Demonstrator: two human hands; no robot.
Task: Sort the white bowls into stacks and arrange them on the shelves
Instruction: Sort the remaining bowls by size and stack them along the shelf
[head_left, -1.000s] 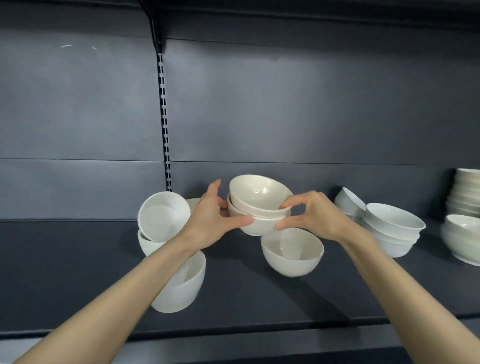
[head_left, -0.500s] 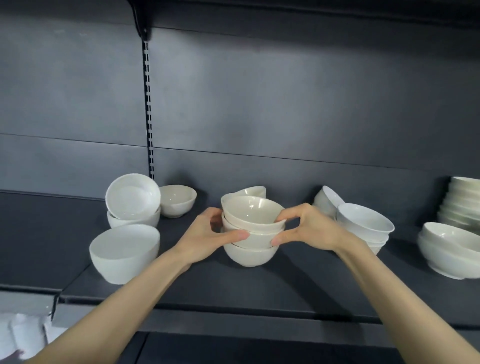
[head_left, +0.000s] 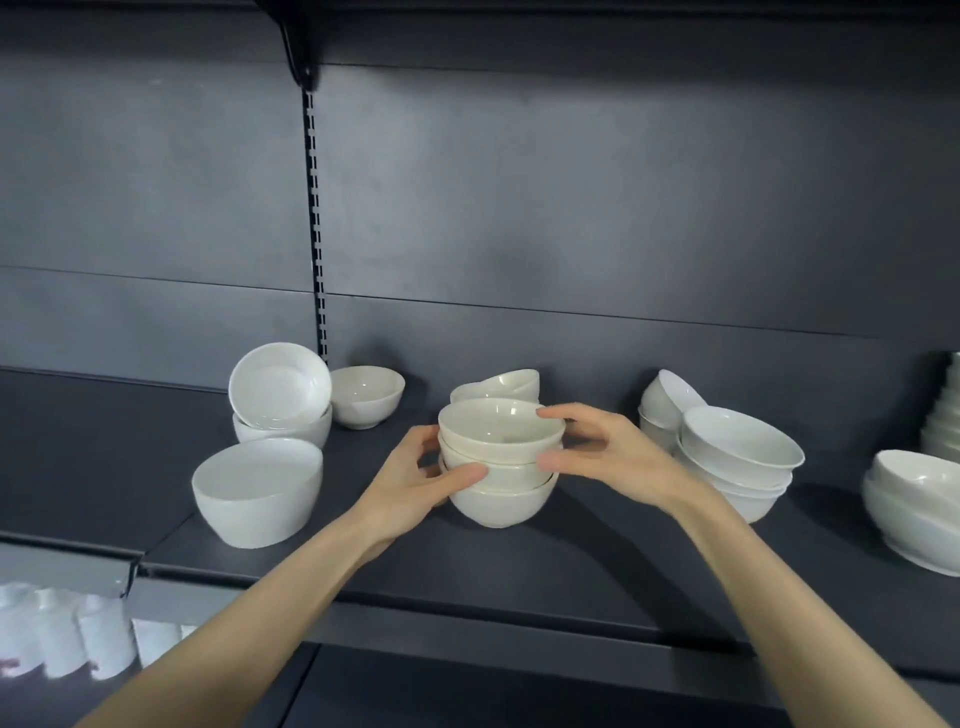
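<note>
- A stack of three white bowls (head_left: 497, 467) stands upright on the dark shelf (head_left: 571, 566), near its middle.
- The left hand (head_left: 415, 480) presses on the stack's left side, thumb across the middle bowl; its fingers (head_left: 462, 474) are closed on the stack.
- The right hand (head_left: 613, 457) cups the right side, with one finger on the top rim and the thumb just beside the middle bowl; whether it grips firmly I cannot tell.
- Behind the stack, a tilted bowl (head_left: 498, 384) leans.
- To the left, a large bowl (head_left: 257, 491) sits alone; further back, a tipped bowl (head_left: 280, 387) rests in another.
- On the right stands a nested pile (head_left: 737, 462).
</note>
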